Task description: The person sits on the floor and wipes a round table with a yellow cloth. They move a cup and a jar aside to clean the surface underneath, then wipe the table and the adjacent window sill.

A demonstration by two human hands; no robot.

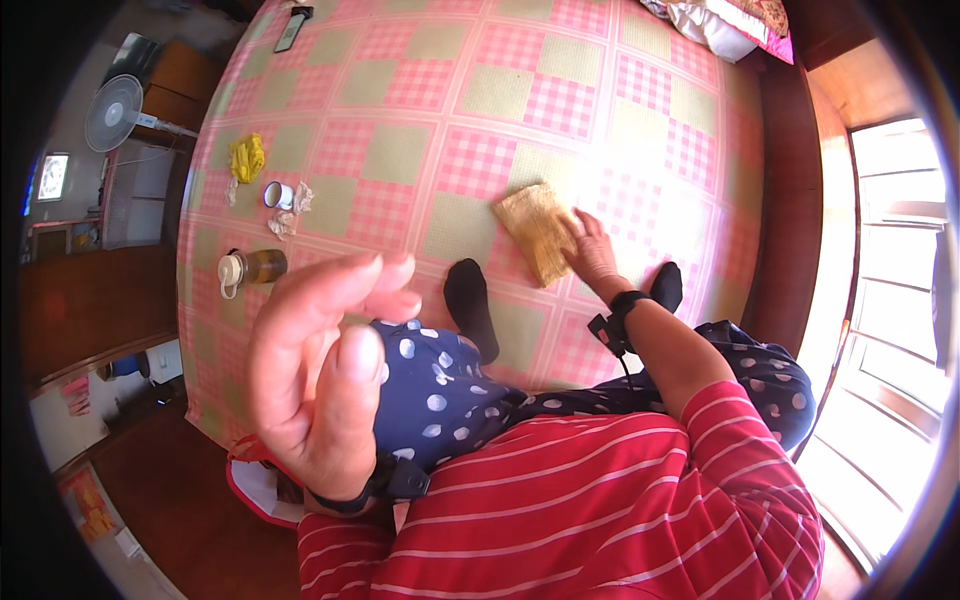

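My right hand [591,249] rests at the right edge of a folded yellow-brown cloth [536,229], its fingers spread over that side. The cloth lies flat on a pink-and-green checked bed cover [394,157], in front of my feet. Raised close to the camera, my left hand [326,375] has curved fingers with the thumb apart from them. Nothing shows in its grasp. It hangs over my left leg, away from the cloth. Both wrists wear black straps with small devices.
Left of the cloth lie a drink bottle [262,265] with a cream lid, a white enamel mug [278,196], crumpled tissues [282,223] and a yellow plastic bag [247,157]. A pedestal fan [114,112] stands beyond the left edge. Bedding [716,28] is piled at the far right.
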